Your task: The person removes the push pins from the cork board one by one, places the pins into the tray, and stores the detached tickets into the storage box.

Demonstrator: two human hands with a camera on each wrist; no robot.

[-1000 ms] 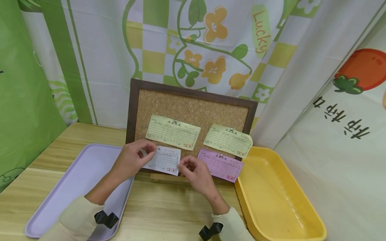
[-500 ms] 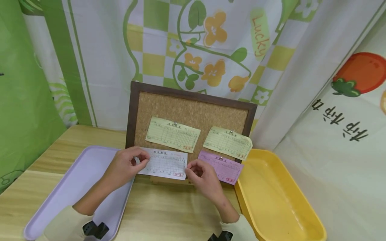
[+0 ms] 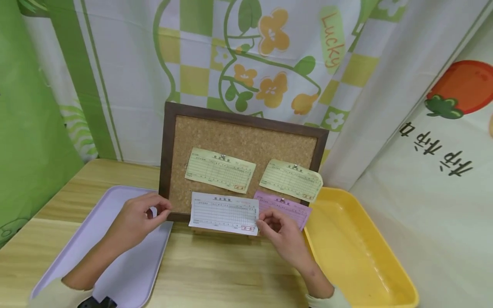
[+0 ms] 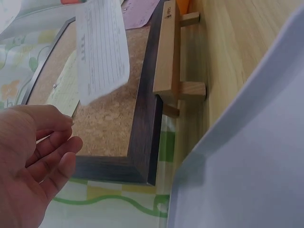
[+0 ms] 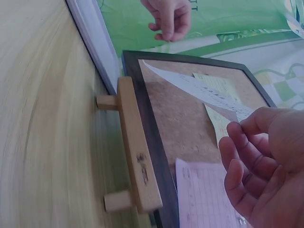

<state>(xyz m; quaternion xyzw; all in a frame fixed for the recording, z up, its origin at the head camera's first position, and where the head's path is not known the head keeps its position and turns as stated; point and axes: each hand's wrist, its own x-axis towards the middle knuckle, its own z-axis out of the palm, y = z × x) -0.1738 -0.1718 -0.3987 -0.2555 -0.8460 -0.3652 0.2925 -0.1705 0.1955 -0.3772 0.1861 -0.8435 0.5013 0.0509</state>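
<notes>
A white printed receipt slip [image 3: 225, 213] stands in front of the corkboard [image 3: 246, 132], at its lower edge. My right hand [image 3: 286, 235] pinches the slip's right edge between thumb and forefinger; in the right wrist view the slip is seen nearly edge-on, apart from the board. To the left of the slip, my left hand [image 3: 138, 218] holds thumb and forefinger tips together over the purple tray's far end. A tiny pin-like thing seems to be between those tips, too small to make out well. Two yellow slips [image 3: 220, 170] and a pink slip [image 3: 283, 207] are pinned to the board.
A purple tray [image 3: 163, 252] lies at the left on the wooden table [image 3: 219, 273]. At the right is a deep yellow tray [image 3: 350, 248]. The board leans on a small wooden stand [image 4: 166, 52], with a patterned curtain [image 3: 127, 77] behind.
The white slip has moved right and toward me in my right hand, partly covering the pink slip. My left hand has moved left, away from the slip.
</notes>
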